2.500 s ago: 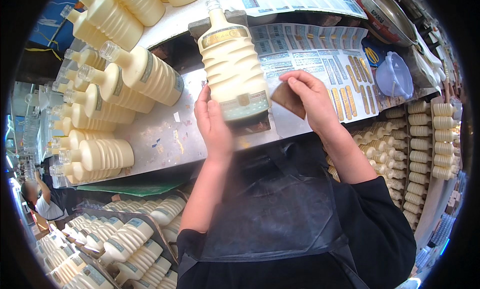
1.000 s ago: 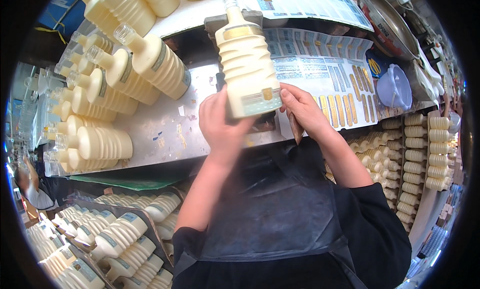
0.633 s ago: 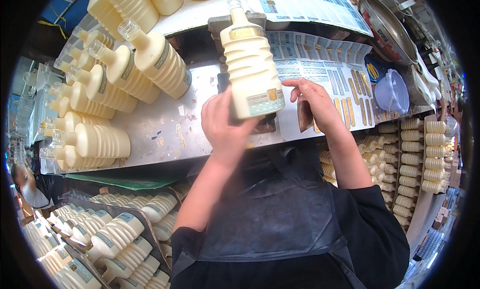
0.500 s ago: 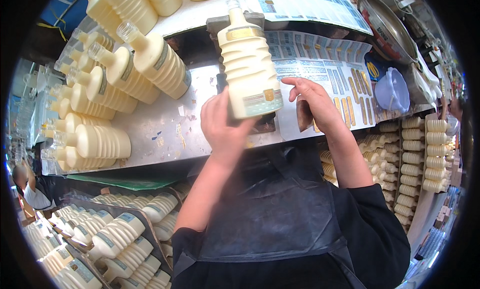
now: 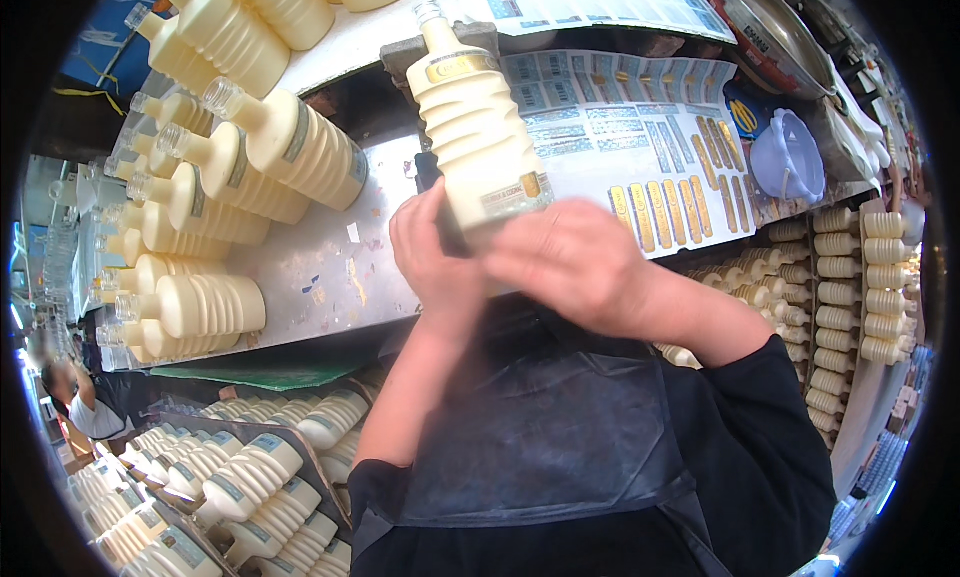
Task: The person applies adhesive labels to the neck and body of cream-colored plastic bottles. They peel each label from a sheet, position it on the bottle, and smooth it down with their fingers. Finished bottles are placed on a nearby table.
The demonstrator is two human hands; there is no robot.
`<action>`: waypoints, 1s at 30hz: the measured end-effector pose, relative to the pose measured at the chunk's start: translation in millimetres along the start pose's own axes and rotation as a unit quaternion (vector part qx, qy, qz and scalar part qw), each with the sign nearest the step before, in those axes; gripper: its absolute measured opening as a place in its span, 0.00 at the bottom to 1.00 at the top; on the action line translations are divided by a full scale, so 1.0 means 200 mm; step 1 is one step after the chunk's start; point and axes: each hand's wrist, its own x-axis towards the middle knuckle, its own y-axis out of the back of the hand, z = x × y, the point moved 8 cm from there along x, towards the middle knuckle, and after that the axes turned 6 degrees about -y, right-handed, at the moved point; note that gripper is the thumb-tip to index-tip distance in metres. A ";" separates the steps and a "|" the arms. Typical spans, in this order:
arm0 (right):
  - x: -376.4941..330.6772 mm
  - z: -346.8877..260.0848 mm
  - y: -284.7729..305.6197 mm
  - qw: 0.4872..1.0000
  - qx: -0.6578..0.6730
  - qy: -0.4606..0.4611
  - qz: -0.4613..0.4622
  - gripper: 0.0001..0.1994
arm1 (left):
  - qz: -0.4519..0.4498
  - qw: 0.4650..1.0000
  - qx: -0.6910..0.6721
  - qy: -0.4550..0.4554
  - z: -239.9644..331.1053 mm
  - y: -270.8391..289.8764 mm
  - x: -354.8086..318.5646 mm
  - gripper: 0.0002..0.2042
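Head view, close in: the right hand, which half a second ago was off to the right of the bottle with its fingers near a small dark piece, now lies flat across the bottle's lower front, covering the base and part of the label. The left hand stays where it was, wrapped around the bottle's lower left side from behind, thumb up along the edge; both hands are closed on the bottle. The ribbed cream bottle is held upright with a slight lean to the left, above the front edge of the metal worktop, and it sits at much the same height and tilt as before. It is filled with pale yellowish liquid, has stepped ridges down its body, a gold band at the shoulder, a narrow clear neck with no cap that I can see, and a label low on the body. The bottle's bottom is hidden under the right hand, and the small dark piece cannot be found now. Behind it, sheets of printed labels lie on the worktop, partly covered by the bottle. To the left, a row of like bottles lies on its side, blurred toward the rim. Far right, stacked bottles are small and bent by the lens.
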 end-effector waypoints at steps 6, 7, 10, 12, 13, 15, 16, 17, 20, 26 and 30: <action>0.04 0.01 0.07 0.998 -0.043 -0.021 0.033 0.11 | 0.008 1.000 0.006 -0.002 0.02 0.00 0.00 0.35; 0.03 -0.01 0.03 0.999 -0.035 -0.011 0.012 0.14 | 0.013 1.000 0.012 -0.006 0.01 -0.01 0.00 0.35; -0.01 -0.09 -0.01 0.998 -0.025 -0.022 -0.054 0.14 | 0.014 0.999 0.030 -0.012 -0.01 -0.01 -0.01 0.35; 0.00 0.03 0.00 0.992 0.001 -0.123 -0.029 0.12 | 0.001 1.000 0.011 0.007 0.00 -0.01 0.00 0.36; 0.00 0.11 0.01 0.985 0.015 -0.172 -0.015 0.11 | -0.006 1.000 0.004 0.011 0.00 -0.01 0.00 0.37; -0.05 0.28 0.01 0.946 0.005 -0.323 -0.012 0.11 | -0.020 1.000 -0.009 0.020 0.00 0.00 0.00 0.38; -0.05 0.30 0.02 0.936 0.015 -0.350 -0.012 0.11 | -0.021 0.999 -0.013 0.024 -0.01 -0.01 -0.02 0.39; -0.05 0.31 0.03 0.926 0.024 -0.377 -0.012 0.10 | -0.024 0.999 -0.013 0.026 -0.02 -0.01 -0.02 0.39; -0.03 0.22 -0.06 0.927 0.080 -0.366 -0.030 0.09 | -0.029 0.999 -0.009 0.032 -0.04 -0.01 -0.03 0.39; -0.20 0.42 -0.06 0.877 0.115 -0.464 -0.052 0.10 | -0.065 0.993 -0.087 0.055 -0.10 0.01 -0.05 0.39; -0.14 0.27 -0.09 0.902 0.148 -0.405 -0.023 0.10 | -0.050 0.973 -0.195 0.113 -0.19 -0.03 -0.07 0.39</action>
